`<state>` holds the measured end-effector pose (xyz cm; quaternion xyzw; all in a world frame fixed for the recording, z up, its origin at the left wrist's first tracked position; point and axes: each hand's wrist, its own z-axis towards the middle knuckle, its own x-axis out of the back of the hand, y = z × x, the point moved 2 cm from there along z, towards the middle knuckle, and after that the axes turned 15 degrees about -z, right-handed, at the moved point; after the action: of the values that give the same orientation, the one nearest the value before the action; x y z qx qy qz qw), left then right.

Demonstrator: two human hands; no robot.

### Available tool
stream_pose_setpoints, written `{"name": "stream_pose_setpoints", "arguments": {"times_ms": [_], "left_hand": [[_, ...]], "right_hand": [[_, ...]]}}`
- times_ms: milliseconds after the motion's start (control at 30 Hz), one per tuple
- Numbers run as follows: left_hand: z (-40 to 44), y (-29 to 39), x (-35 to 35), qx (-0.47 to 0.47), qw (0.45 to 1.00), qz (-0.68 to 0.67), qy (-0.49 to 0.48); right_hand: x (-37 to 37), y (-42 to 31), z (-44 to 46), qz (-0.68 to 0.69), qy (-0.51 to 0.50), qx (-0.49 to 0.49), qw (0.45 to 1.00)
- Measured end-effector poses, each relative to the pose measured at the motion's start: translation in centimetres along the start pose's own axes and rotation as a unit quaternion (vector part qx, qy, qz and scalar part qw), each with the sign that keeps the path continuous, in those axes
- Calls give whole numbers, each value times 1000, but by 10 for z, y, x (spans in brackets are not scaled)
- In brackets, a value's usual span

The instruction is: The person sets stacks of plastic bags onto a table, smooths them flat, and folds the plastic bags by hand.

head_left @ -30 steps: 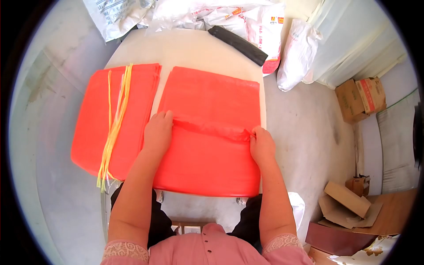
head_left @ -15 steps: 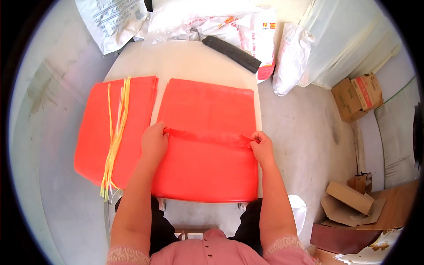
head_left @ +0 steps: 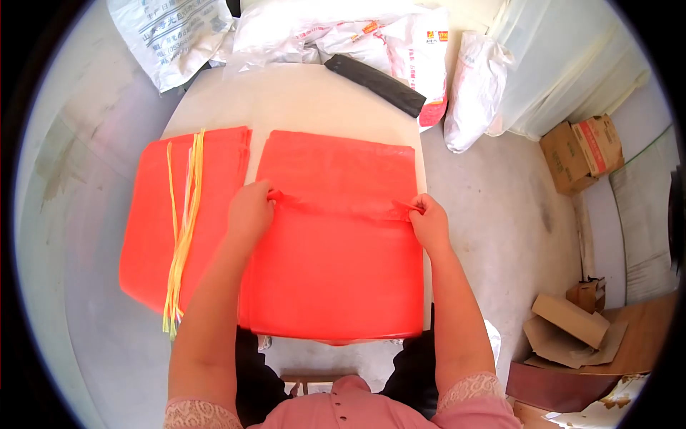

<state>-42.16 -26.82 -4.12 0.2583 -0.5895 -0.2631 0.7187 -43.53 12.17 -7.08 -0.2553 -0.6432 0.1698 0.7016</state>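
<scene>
Over table (head_left: 236,100), left grip (head_left: 250,211) and right grip (head_left: 431,222) pinch opposite ends of red plastic sheet (head_left: 339,211).

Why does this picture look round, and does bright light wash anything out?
Head view: black curved corners suggest a very wide lens; head view: the white printed plastic sacks look partly washed out; head view: the gripped, flat red plastic sheeting shows only faint creases.

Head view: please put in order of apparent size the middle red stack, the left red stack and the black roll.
1. Middle red stack
2. Left red stack, partly covered
3. Black roll, clearly smallest
</scene>
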Motion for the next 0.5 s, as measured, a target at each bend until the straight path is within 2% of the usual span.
{"name": "stream_pose_setpoints", "arguments": {"times_ms": [500], "left_hand": [[83,-14,-7,-5,999,-22,24]], "right_hand": [[-23,-10,84,-30,31,21,999]]}}
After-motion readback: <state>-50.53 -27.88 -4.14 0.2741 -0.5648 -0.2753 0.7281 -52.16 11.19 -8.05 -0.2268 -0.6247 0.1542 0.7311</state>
